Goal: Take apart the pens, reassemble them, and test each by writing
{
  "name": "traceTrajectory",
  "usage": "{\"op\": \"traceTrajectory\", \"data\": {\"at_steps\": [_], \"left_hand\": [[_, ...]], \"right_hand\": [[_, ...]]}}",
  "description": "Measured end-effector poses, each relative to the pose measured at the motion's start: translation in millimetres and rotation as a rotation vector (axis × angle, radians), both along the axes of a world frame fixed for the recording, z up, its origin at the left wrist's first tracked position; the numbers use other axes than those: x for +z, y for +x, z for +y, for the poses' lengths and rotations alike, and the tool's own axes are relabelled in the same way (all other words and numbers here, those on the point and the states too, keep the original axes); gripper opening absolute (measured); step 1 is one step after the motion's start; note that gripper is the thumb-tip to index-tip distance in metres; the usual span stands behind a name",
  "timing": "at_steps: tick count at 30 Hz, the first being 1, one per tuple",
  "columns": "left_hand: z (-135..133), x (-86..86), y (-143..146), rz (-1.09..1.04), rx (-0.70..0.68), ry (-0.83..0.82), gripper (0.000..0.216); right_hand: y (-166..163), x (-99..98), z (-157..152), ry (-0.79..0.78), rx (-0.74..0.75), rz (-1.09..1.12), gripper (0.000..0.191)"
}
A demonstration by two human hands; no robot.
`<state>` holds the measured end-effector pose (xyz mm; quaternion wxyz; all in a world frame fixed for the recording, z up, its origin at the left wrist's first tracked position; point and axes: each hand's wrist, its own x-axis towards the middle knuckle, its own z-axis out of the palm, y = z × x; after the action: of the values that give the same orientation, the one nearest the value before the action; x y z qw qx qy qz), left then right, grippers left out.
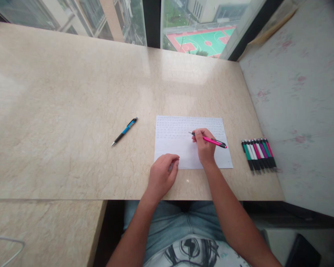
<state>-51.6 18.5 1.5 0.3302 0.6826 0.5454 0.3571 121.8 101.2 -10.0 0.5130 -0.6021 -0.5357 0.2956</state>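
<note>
A pink pen [211, 140] with a black grip is held in my right hand [205, 146], its tip pointing left over the sheet of paper [189, 152]. Rows of small handwriting cover the upper part of the sheet; the lower part is blank. My left hand [164, 170] rests at the paper's lower left corner, fingers curled inward with the tips near each other. Whether anything sits under those curled fingers is hidden. Left of the paper, a blue and black pen [124, 132] lies slantwise on the stone counter [72, 111].
Several pens [258, 154] in green, white, pink and purple lie side by side at the right, near the flowered wall [300, 100]. A window [153, 22] borders the counter's far side. A white cable [14, 241] lies on the lower surface at left.
</note>
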Motion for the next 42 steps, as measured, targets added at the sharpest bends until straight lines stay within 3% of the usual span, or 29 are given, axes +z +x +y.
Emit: {"op": "traceTrajectory", "data": {"at_steps": [4, 7, 12, 14, 17, 21, 24, 29, 32, 34, 39, 42], "left_hand": [[-0.4, -0.1, 0.3, 0.021, 0.012, -0.003, 0.014], [-0.5, -1.0, 0.5, 0.032, 0.023, 0.006, 0.014], [-0.6, -1.0, 1.0, 0.049, 0.036, 0.012, 0.013], [-0.7, -0.4, 1.4, 0.062, 0.041, 0.014, 0.013], [-0.6, 0.7, 2.1, 0.080, 0.049, 0.021, 0.014], [0.0, 0.8, 3.2, 0.097, 0.056, 0.028, 0.014], [0.5, -0.6, 3.4, 0.104, 0.069, 0.029, 0.014], [0.8, -2.6, 3.4, 0.119, 0.072, 0.045, 0.015], [0.9, -2.8, 3.5, 0.132, 0.067, 0.054, 0.015], [1.2, -2.8, 3.6, 0.138, 0.070, 0.058, 0.015], [1.4, -0.6, 4.7, 0.151, 0.061, 0.082, 0.014], [0.9, 1.5, 5.4, 0.155, 0.034, 0.097, 0.015]], "right_hand": [[4.2, 0.0, 1.6, 0.063, 0.089, 0.061, 0.022], [8.0, -0.2, 3.7, 0.041, 0.063, 0.110, 0.025], [17.3, 3.1, -9.1, -0.034, 0.066, 0.394, 0.024], [22.1, 7.7, -22.2, -0.093, 0.101, 0.496, 0.034], [29.5, 16.9, -44.7, -0.168, 0.136, 0.623, 0.065], [38.4, 27.2, -68.7, -0.230, 0.118, 0.743, 0.076], [44.6, 29.1, -79.4, -0.244, 0.151, 0.782, 0.067], [54.0, 23.5, -90.0, -0.284, 0.177, 0.879, 0.032], [57.3, 20.0, -93.6, -0.329, 0.189, 0.959, 0.027], [58.3, 19.1, -95.4, -0.349, 0.209, 0.989, 0.038], [59.4, 19.6, -99.7, -0.350, 0.296, 1.007, 0.092], [60.2, 18.7, -101.8, -0.357, 0.350, 0.981, 0.101]]}}
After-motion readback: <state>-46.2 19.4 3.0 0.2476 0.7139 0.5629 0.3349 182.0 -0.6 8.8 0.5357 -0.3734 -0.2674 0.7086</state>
